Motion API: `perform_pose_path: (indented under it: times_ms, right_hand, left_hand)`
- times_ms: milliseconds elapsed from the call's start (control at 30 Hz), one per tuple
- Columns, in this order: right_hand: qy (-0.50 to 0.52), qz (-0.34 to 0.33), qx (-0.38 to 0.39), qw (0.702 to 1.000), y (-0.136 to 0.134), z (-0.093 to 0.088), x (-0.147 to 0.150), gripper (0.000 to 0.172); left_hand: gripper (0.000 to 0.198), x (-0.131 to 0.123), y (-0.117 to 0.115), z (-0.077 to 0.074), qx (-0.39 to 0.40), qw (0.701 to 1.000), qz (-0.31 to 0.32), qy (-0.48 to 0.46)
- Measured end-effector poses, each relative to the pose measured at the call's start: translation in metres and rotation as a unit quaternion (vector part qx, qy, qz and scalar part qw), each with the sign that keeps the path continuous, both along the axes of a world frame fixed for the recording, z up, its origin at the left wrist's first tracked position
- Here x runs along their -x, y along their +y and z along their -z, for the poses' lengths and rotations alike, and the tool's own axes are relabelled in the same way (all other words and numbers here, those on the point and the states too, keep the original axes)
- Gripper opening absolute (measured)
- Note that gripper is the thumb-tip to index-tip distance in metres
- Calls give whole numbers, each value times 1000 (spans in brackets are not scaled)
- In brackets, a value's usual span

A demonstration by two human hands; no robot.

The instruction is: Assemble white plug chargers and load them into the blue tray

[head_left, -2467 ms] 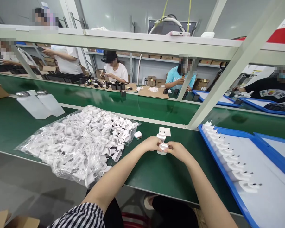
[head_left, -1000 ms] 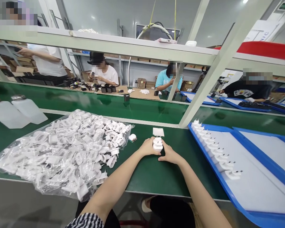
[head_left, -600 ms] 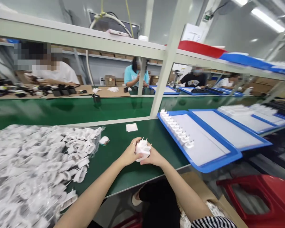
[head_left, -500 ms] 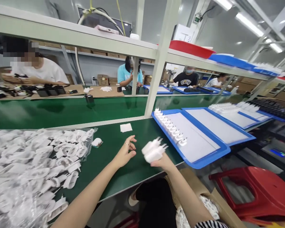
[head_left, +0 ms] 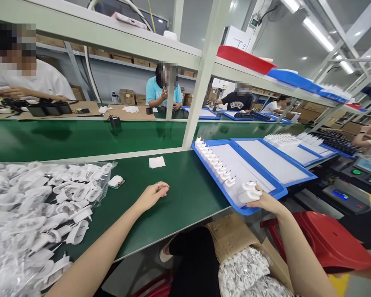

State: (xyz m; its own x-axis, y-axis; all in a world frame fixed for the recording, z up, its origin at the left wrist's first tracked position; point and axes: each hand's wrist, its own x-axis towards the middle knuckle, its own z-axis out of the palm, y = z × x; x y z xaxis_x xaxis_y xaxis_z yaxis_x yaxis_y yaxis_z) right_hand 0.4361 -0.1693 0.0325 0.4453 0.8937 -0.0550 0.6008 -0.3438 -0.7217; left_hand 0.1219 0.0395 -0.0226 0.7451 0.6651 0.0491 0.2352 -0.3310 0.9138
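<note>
My right hand point(head_left: 264, 202) grips a small cluster of white two-pin charger plugs point(head_left: 250, 193) at the near right corner of a blue tray point(head_left: 249, 211). Whether the plugs touch the tray liner I cannot tell. Along that tray's left side stands a row of white plugs point(head_left: 214, 161), pins up. My left hand point(head_left: 153, 194) hovers over the green table point(head_left: 160, 220), fingers loosely bent, with nothing seen in it. Left of it lies a white plug part with a small circuit board point(head_left: 116, 182), near a big heap of white plug housings point(head_left: 46, 206) on clear plastic.
A white paper square point(head_left: 157, 162) lies behind my left hand. More blue trays point(head_left: 278, 161) continue to the right. A shelf post point(head_left: 200, 82) rises at the table's back edge. Below are a carton of bagged white parts point(head_left: 247, 268) and a red stool point(head_left: 324, 239). Several people work opposite.
My right hand has carried the white plugs rightward from over the table to the blue tray's near corner. The left hand's fingers have drawn closer together. The view has shifted slightly right.
</note>
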Motion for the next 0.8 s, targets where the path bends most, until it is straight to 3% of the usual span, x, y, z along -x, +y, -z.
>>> perform_pose_path:
  times_ms: [100,200,400,600,800]
  right_hand:
    - [-5,-80,60,995,12,-5,7,61]
    - [-18,-112,86,990,19,-2,10,64]
    - [-93,-91,95,987,19,9,5,63]
    - [-117,-125,110,979,22,11,4,51]
    - [-103,-112,79,985,20,21,4,70]
  left_hand:
    - [28,2,-1,-3,-35,999,0,36]
    - [30,3,-2,-4,-59,997,3,57]
    - [34,1,-1,-2,-86,990,11,114]
    - [34,0,-2,-2,-103,984,17,142]
    - [33,2,-4,-3,-108,984,22,138]
